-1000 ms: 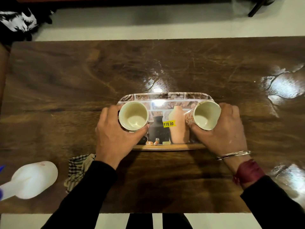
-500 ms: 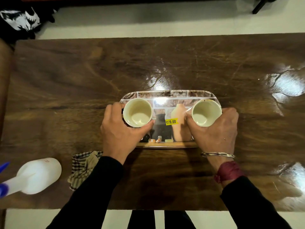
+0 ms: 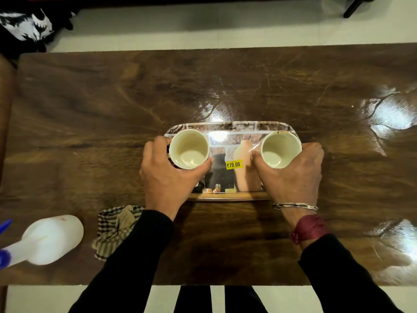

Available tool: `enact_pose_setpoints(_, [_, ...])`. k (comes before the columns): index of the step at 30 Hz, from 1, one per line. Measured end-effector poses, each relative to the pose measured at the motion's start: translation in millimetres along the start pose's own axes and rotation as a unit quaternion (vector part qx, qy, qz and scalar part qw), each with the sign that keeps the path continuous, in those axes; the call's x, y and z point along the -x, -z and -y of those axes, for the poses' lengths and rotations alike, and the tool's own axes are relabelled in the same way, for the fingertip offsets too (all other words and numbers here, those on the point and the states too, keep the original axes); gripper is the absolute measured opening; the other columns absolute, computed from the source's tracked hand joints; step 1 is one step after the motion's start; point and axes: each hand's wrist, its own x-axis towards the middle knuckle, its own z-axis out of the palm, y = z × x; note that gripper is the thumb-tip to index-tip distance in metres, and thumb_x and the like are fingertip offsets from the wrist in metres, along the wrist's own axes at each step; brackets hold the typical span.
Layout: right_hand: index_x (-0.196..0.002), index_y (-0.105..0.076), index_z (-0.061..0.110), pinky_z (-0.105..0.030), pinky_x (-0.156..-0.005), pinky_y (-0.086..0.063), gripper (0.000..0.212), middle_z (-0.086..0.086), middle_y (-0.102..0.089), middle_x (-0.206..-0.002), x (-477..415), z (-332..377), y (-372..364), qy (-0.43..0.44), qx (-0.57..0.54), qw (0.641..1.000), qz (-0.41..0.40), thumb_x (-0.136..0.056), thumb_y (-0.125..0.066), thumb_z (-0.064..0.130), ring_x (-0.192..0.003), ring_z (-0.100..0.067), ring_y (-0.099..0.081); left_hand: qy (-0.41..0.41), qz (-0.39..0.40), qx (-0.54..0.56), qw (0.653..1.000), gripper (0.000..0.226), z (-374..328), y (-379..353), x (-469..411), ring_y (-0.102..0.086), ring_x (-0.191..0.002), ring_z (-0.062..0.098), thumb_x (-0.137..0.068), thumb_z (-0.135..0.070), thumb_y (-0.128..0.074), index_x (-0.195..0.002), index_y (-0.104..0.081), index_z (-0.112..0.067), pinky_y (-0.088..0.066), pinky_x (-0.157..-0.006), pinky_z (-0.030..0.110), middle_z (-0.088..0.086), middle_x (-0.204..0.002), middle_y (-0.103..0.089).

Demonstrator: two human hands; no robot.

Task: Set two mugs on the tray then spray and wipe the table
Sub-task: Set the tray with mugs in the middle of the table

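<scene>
Left hand: the left hand [image 3: 167,175] is wrapped around the left mug [image 3: 189,148], thumb along the mug's near side and fingers curled round its outer side, over the tray's left end.
Right hand: the right hand [image 3: 291,175] grips the right mug [image 3: 281,149] the same way, thumb on the inner side, fingers on the outer side, over the tray's right end.
Left mug: cream inside, mouth up, roughly upright; whether its base touches the tray cannot be told.
Right mug: cream inside, mouth up and tipped slightly toward the tray's middle; contact with the tray is hidden by the hand.
Tray: the tray [image 3: 228,127] is a rounded rectangle with a printed picture of vases and a brick wall, lying flat at the middle of the tabletop; a yellow price sticker [image 3: 233,164] sits between the mugs.
Wrists: black sleeves on both arms; a thin bangle [image 3: 295,206] and a dark red band [image 3: 309,229] on the right wrist, nearer than the tray.
Cloth: a checked cloth [image 3: 115,229] lies crumpled on the tabletop, near-left of the tray, partly under the left sleeve.
Bottle: a white spray bottle [image 3: 48,239] with a blue nozzle lies on its side, left of the cloth and farther from the tray.
Tabletop: the tabletop [image 3: 90,109] is dark glossy wood with bright glare patches right of the tray.
</scene>
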Motion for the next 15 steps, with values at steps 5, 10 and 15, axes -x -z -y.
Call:
enact_pose_setpoints(5, [-0.115,-0.047,0.004,-0.047,-0.08,-0.051,0.088,-0.012,-0.049,-0.114,0.5,-0.8,-0.8,-0.005,-0.006,1.0,0.002,-0.064,-0.088,0.064,-0.1,-0.036,-0.058,0.001,-0.001,0.006,1.0,0.076,1.4,-2.0,-0.4,-0.047,-0.09,0.007,-0.054,-0.066,-0.09,-0.105,-0.056,-0.021,-0.036,-0.07,0.022,-0.001,-0.106,-0.056])
enact_pose_setpoints(10, [-0.142,-0.036,0.003,-0.033,-0.094,-0.046,0.124,-0.013,-0.042,-0.135,8.8,-5.7,7.8,-0.004,-0.034,0.998,0.056,-0.054,-0.085,0.076,-0.116,-0.015,-0.045,0.036,0.045,0.02,0.998,0.111,4.1,-2.0,6.9,-0.049,-0.112,0.01,-0.047,-0.082,-0.083,-0.131,-0.045,-0.02,-0.049,-0.089,0.031,0.0,-0.128,-0.047])
enact_pose_setpoints(15, [-0.159,-0.027,0.008,0.005,-0.079,-0.036,0.125,-0.002,-0.041,-0.129,40.5,-39.1,5.1,0.048,-0.082,0.991,0.089,-0.06,-0.1,0.033,-0.088,0.009,-0.05,0.079,0.064,0.051,0.994,0.12,17.6,-3.5,34.3,-0.051,-0.123,0.014,-0.051,-0.072,-0.088,-0.147,-0.034,-0.023,-0.055,-0.1,0.044,-0.003,-0.137,-0.04])
